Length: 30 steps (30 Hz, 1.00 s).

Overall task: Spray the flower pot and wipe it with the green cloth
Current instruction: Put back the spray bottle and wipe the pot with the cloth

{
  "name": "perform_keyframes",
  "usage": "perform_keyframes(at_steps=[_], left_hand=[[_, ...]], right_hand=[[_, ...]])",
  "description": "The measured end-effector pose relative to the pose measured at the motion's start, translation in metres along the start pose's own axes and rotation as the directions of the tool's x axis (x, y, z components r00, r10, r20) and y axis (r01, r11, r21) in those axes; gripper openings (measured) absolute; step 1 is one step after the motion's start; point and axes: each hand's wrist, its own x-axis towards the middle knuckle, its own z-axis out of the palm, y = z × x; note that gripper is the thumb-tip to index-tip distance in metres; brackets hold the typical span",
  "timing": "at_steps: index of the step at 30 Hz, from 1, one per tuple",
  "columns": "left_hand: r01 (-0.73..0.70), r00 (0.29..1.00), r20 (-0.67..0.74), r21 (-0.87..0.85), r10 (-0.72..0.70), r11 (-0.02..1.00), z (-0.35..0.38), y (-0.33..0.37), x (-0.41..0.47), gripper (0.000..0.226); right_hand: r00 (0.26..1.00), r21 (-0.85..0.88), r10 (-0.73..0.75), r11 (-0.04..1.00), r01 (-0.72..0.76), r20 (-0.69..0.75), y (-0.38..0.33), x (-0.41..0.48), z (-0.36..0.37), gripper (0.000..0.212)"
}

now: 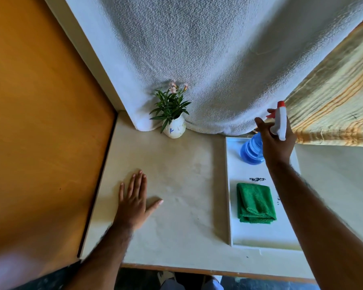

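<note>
While the right hand [278, 141] gripped the spray bottle [252, 150], the flower pot [175, 128] stood well to its left, beyond the flat, empty left hand [134, 198].

flower pot [175, 128]: glazed ceramic, glossy white
green cloth [256, 203]: fluffy microfibre, matt
spray bottle [252, 150]: translucent blue plastic, smooth
tray [260, 237]: smooth white plastic
table [176, 185]: matt cream surface
backdrop [208, 59]: rough white towelling
</note>
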Motion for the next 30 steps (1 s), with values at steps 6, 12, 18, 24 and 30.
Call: perform_keyframes(at_steps=[6, 12, 18, 24, 30], left_hand=[[-0.001, 1.0, 0.008, 0.008, 0.001, 1.0, 0.001, -0.002, 0.001, 0.113], [0.012, 1.0, 0.002, -0.015, -0.012, 1.0, 0.001, 0.0, 0.0, 0.112], [0.027, 1.0, -0.005, -0.04, -0.027, 0.999, -0.002, 0.004, -0.002, 0.111], [0.015, 0.999, -0.035, -0.033, -0.017, 0.999, -0.004, 0.004, -0.003, 0.111], [0.003, 0.997, -0.08, -0.027, -0.006, 1.0, 0.002, 0.003, -0.004, 0.103]], right_hand=[[0.996, -0.112, -0.011, 0.994, 0.021, 0.085, 0.009, -0.001, -0.007, 0.058], [0.982, -0.346, -0.158, 0.92, 0.183, 0.099, 0.031, -0.065, -0.06, 0.05], [0.639, -0.494, -0.078, 0.566, 0.66, 0.765, 0.074, -0.142, -0.118, 0.078], [0.576, -0.506, -0.009, 0.466, 0.726, 0.817, 0.084, -0.151, -0.121, 0.079], [0.709, -0.609, -0.023, 0.492, 0.622, 0.705, 0.066, -0.151, -0.106, 0.081]])
